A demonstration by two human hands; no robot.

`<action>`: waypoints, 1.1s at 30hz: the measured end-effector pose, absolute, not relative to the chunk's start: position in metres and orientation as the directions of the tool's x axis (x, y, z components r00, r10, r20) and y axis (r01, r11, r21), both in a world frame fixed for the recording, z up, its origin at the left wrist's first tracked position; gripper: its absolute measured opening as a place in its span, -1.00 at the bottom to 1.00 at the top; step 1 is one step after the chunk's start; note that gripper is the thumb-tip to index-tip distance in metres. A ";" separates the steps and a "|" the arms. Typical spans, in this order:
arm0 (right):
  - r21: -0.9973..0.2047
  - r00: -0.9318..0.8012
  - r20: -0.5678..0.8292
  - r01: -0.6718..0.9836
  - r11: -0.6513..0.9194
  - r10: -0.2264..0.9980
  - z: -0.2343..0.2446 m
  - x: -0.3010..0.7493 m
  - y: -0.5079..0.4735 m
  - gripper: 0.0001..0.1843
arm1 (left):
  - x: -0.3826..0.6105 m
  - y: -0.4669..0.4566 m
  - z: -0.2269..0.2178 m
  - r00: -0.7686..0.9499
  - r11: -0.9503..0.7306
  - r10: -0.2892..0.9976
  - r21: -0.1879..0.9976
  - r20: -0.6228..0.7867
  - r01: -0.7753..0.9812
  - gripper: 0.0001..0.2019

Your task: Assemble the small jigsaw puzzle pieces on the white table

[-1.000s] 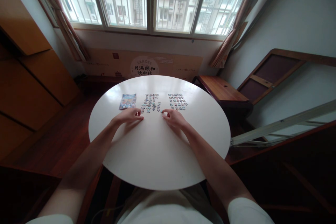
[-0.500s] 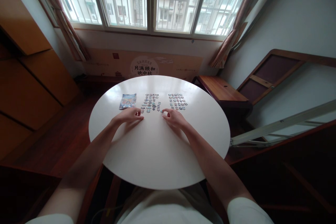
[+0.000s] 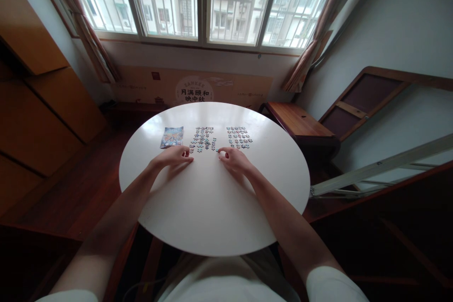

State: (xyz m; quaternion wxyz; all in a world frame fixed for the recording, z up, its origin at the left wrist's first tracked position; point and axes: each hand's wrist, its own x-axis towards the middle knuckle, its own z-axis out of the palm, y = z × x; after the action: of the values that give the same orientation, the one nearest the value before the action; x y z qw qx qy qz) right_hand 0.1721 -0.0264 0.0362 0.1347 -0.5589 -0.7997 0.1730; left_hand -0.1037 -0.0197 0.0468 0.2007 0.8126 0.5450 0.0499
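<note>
The right hand [image 3: 233, 157], curled, has a fingertip at a puzzle piece [image 3: 217, 150] on the white table [image 3: 212, 198]; the left hand [image 3: 178, 154], loosely curled, lies beside a piece cluster [image 3: 202, 139]. Grip cannot be told at this range. Both positions are unchanged.

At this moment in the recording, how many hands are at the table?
2. The left hand is just on the near side of the picture sheet; the right hand has its fingertips at a puzzle piece. Neither is hidden.

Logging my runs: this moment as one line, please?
left hand: beside puzzle pieces; right hand: at one piece; picture sheet: on table
</note>
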 end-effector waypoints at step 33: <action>-0.404 -0.311 0.029 0.866 0.295 0.950 0.034 0.171 -0.027 -0.56 | -0.103 -0.021 0.048 0.398 -0.325 0.909 0.383 -0.126 0.865 -0.62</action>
State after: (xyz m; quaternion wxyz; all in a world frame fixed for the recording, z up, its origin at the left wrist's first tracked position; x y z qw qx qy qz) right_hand 0.1712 -0.0267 0.0337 0.1326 -0.5719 -0.7937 0.1591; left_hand -0.1032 -0.0213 0.0483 0.1981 0.8121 0.5460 0.0556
